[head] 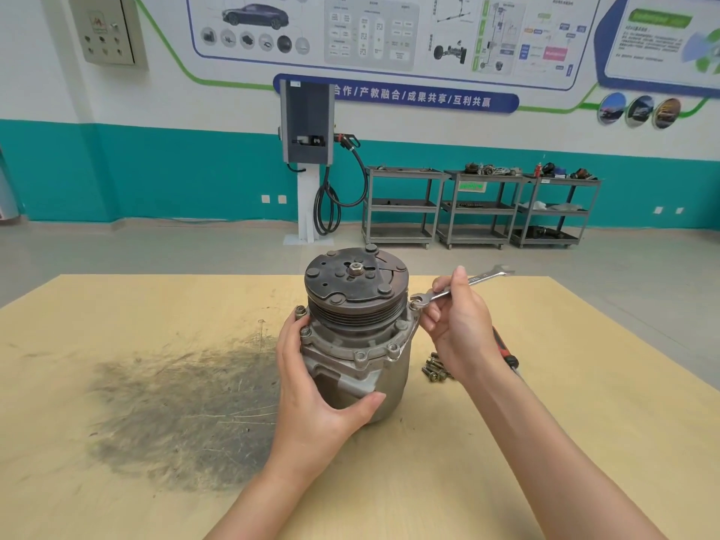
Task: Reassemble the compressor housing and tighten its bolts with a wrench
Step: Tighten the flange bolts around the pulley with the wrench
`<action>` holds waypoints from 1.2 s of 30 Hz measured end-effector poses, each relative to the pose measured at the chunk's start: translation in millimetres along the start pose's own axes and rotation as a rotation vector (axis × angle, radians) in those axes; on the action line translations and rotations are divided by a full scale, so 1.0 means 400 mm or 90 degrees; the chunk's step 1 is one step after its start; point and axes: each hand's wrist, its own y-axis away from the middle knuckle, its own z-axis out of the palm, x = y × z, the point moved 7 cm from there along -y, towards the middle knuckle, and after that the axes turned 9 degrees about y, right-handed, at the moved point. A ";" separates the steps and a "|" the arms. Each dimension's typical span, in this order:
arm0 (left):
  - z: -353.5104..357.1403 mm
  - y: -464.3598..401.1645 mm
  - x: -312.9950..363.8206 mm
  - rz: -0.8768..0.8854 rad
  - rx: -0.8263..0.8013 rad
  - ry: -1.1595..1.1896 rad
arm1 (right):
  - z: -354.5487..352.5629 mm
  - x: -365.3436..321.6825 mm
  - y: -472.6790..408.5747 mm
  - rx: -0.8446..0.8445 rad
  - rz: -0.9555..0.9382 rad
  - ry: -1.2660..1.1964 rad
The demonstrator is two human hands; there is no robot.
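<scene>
The left hand [311,387] wraps the near-left side of the compressor [356,337]; its fingers curl round the far side of the body and are mostly hidden, only the thumb showing across the lower front. The compressor stands upright near the middle of the table [584,442], pulley end up: a dark, rust-tinged clutch plate with a centre nut on top, a grooved pulley under it, then a grey cast flange ringed with bolt heads, and a smooth cylindrical shell below. Its base is partly covered by the left palm.

Right of the flange, the right hand [456,325] grasps a wrench [461,284] by the shank, fingers clenched round it; the near open end sits on a bolt [414,304] at the flange's right edge, the far end pointing away to the right. Behind the right wrist lie loose bolts [434,370], partly hidden, and a red-and-black tool handle [504,350] whose tip cannot be made out.

Left of the left hand, a dark smudged patch [175,415] marks the table, with open surface around it. The table's far edge runs just behind the compressor; the right side has open surface past the tool handle.
</scene>
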 end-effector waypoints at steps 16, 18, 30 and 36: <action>0.000 -0.002 -0.021 -0.015 -0.001 0.009 | 0.049 -0.020 -0.046 -0.237 0.144 0.163; 0.000 -0.004 -0.018 -0.009 -0.001 0.007 | 0.047 -0.016 -0.050 -0.228 0.129 0.162; -0.001 -0.001 -0.015 -0.007 0.007 -0.003 | -0.005 -0.030 0.143 0.125 -0.438 0.294; -0.001 0.000 -0.007 -0.001 0.007 -0.010 | 0.021 -0.061 0.174 0.186 -0.567 0.418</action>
